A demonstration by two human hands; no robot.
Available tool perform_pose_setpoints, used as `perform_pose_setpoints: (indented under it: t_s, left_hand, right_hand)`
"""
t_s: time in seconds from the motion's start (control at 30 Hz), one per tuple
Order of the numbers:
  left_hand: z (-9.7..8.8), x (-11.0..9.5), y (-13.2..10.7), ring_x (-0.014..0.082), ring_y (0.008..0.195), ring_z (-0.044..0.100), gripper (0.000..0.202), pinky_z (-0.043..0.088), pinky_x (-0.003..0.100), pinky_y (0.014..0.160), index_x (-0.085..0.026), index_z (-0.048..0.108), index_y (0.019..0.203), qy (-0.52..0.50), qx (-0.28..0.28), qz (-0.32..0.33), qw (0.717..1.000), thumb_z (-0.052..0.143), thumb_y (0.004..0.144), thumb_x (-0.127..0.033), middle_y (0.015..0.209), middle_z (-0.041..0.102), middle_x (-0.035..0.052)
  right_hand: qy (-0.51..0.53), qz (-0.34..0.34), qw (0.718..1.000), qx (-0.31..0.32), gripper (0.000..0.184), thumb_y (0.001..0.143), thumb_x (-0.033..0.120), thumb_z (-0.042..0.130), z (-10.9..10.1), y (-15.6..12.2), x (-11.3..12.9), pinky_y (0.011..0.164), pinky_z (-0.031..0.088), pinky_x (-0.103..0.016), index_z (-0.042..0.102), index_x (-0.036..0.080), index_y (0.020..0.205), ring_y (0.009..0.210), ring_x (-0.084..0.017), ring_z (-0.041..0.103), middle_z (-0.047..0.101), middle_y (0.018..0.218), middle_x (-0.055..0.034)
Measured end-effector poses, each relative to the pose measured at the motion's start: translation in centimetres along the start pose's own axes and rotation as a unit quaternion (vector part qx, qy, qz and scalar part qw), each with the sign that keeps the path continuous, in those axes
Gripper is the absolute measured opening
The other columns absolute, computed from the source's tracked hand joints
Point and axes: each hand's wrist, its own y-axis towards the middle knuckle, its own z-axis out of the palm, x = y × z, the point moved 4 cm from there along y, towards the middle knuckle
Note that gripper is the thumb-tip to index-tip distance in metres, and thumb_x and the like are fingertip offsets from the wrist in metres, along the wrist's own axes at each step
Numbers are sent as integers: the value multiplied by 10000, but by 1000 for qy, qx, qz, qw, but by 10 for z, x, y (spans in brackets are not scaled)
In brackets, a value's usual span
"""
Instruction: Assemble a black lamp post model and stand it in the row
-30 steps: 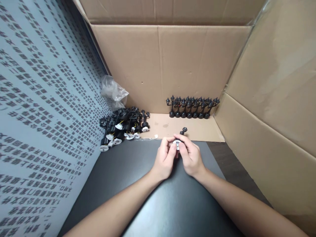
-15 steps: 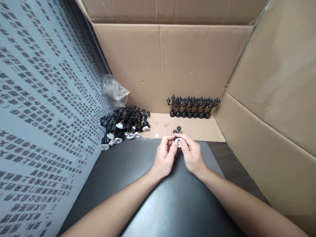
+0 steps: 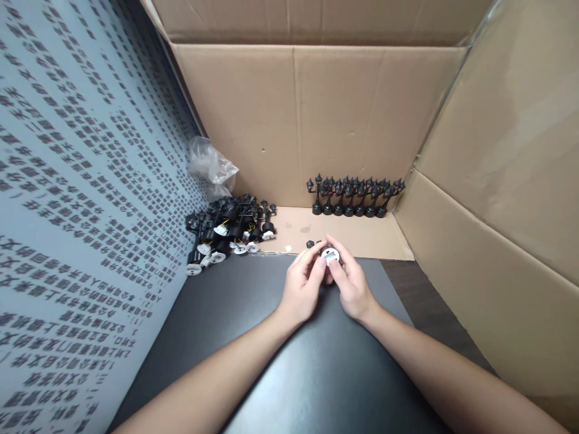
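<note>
Between my two hands is a miniature street lamp (image 3: pixel 330 255), its round white base disc turned up toward me. My left hand (image 3: pixel 304 281) is closed around its left side, the thumb at the disc's lower edge. On the other side my right hand (image 3: pixel 350 281) grips it, with the thumb pressing on the disc. Small black lamp heads (image 3: pixel 310 244) poke out beyond my left fingers. Most of the lamp's black body is hidden by my fingers.
A heap of black miniature lamps (image 3: pixel 230 220) with white discs and yellow wires lies at the left. Several lamps (image 3: pixel 348 199) stand upright in a row at the back right. A clear plastic bag (image 3: pixel 210 166) rests behind the heap. Cardboard walls (image 3: pixel 353 114) enclose the back and right.
The lamp has turned in my hands: its white disc now faces me more fully, and the lamp heads have shifted left. Both hands keep their hold in nearly the same place.
</note>
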Motion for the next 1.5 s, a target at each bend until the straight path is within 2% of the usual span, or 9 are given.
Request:
perform_pose_setpoints:
  t_s: [0.13,0.27,0.37,0.57,0.7,0.83,0.97,1.13,1.5]
  left_hand:
    - [3,5,2,156,680,605,458,539,313,713,-204,694,1375,-59,6,-26,998,591,1044,-503,901,689,48]
    - [3,4,4,143,654,572,443,510,291,683,-178,723,1299,-60,-1,-27,998,594,1036,-512,812,642,24]
    - [5,3,3,146,670,581,440,498,279,665,-171,703,1278,-72,13,-37,997,593,1034,-521,835,662,25]
    - [6,-5,-4,165,732,647,389,517,288,711,-181,634,1221,-24,27,-15,999,525,1071,-522,854,697,21]
    - [7,-10,-7,180,769,679,355,528,303,750,-180,605,1226,22,33,11,999,517,1080,-492,848,714,24]
    - [9,-10,-9,165,714,668,337,508,283,678,-181,573,1248,24,44,17,999,475,1101,-467,848,714,19]
    - [9,-10,-10,162,732,667,320,498,279,689,-184,555,1265,57,43,21,997,447,1115,-446,890,723,22]
    - [8,-9,-10,191,882,687,332,512,309,800,-185,546,1285,90,35,25,995,431,1117,-447,1033,732,54]
    - [7,-5,-5,199,941,678,358,523,328,857,-183,561,1305,76,38,12,996,413,1121,-452,1097,724,71]
  right_hand:
    - [-10,15,1000,3,601,1104,531,437,-2,0,-3,701,619,-362,499,205,1605,714,-213,701,747,856,-49]
    - [-24,36,999,-5,615,1103,530,449,-2,0,-5,688,608,-358,501,187,1610,686,-219,698,714,737,-23]
    - [-47,37,998,-12,602,1103,519,448,-1,-1,-1,687,615,-353,512,191,1604,702,-217,712,754,813,-42]
    - [-103,-12,995,-7,551,1113,512,386,-2,-4,9,784,641,-377,582,233,1546,931,-242,768,764,1293,-108]
    - [-101,-16,995,-4,549,1112,522,394,-3,-4,6,738,637,-369,598,233,1532,858,-230,758,787,1211,-101]
    - [-54,15,998,-7,528,1111,524,419,0,-6,2,676,624,-345,605,253,1524,693,-189,714,808,1030,-62]
    - [-15,29,998,-57,480,1101,532,453,6,-9,6,855,644,-382,694,251,1407,969,-239,768,785,1254,-86]
    - [18,29,994,-103,401,1102,497,481,13,-10,14,1145,530,-432,741,259,1293,1284,-258,691,756,1351,-71]
    - [-12,15,996,-89,434,1111,484,458,11,-7,1,1083,599,-461,708,266,1391,1314,-288,693,728,1418,-85]
